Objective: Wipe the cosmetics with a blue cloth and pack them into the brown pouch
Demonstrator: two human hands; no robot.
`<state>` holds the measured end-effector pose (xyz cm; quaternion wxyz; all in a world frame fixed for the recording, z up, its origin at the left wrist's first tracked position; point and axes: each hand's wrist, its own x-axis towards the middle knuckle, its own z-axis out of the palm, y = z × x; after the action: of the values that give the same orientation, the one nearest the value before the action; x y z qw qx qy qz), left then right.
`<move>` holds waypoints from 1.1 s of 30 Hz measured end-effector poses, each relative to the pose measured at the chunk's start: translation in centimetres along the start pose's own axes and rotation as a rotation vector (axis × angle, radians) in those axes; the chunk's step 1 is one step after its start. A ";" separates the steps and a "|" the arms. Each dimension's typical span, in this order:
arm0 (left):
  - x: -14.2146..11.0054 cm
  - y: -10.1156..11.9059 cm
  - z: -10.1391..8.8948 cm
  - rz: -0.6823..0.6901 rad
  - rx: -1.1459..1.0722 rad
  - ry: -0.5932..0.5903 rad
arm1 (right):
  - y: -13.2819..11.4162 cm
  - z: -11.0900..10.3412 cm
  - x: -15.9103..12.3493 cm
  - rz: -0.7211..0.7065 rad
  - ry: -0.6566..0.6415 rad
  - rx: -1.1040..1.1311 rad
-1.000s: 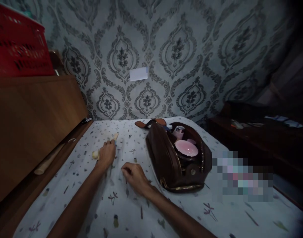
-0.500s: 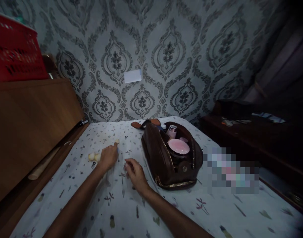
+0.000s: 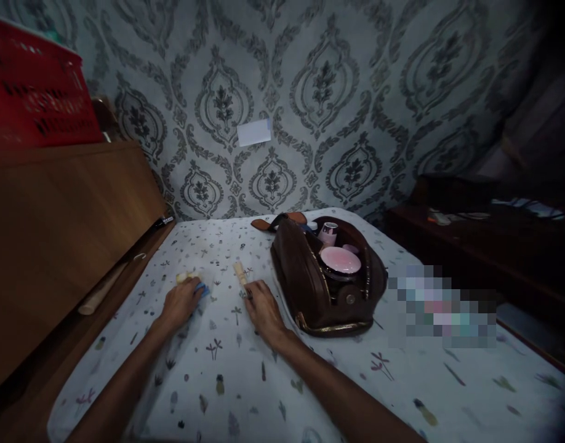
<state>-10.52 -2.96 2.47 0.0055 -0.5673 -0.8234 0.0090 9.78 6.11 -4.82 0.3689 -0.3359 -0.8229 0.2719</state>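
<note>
This looks like a room in a home, probably a bedroom: ornate patterned wallpaper, a white sheet printed with leaves and pineapples, a red basket on a wooden cabinet, and a bag of what look like cosmetics.

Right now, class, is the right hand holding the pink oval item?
No, the right hand holds a slim cream-coloured item, while the pink oval item sits in the open brown bag.

A brown bag holds a pink oval item; grey damask patterns the wall.
</note>
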 end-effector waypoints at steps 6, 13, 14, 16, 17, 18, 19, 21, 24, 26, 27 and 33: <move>0.7 0.9 0.8 -0.002 0.009 0.054 | -0.4 -1.1 0.3 0.022 -0.043 -0.139; 1.4 0.4 1.2 0.016 -0.058 0.138 | -0.7 -1.0 0.9 0.061 -0.063 -0.214; 1.5 0.4 1.1 0.025 -0.081 0.154 | -0.7 -1.0 1.0 0.070 -0.062 -0.213; 1.9 0.6 1.1 0.042 -0.142 0.192 | -0.6 -1.0 1.3 0.081 -0.061 -0.197; 2.0 0.8 1.1 0.049 -0.177 0.215 | -0.5 -1.1 1.3 0.084 -0.061 -0.183; 2.1 1.0 1.1 0.057 -0.214 0.238 | -0.4 -1.2 1.4 0.085 -0.064 -0.164; 2.2 1.4 1.0 0.065 -0.251 0.261 | -0.2 -1.3 1.3 0.087 -0.067 -0.141; 2.1 2.1 0.9 0.090 -0.320 0.302 | 0.0 -1.4 1.1 0.094 -0.076 -0.086; 1.6 3.6 1.0 0.154 -0.397 0.342 | 0.2 -1.6 0.3 0.107 -0.090 -0.003; 0.9 4.8 1.5 0.258 -0.437 0.356 | 0.3 -1.6 -0.3 0.104 -0.096 0.049; 0.5 5.3 1.9 0.338 -0.441 0.353 | 0.3 -1.6 -0.5 0.097 -0.098 0.072; -0.3 6.9 4.1 0.607 -0.230 0.305 | 0.7 -1.4 -0.9 0.110 -0.101 0.126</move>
<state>-4.04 -0.84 -1.79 0.0618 -0.7777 -0.6028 -0.1672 11.55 6.17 -4.84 0.3319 -0.3424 -0.8020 0.3597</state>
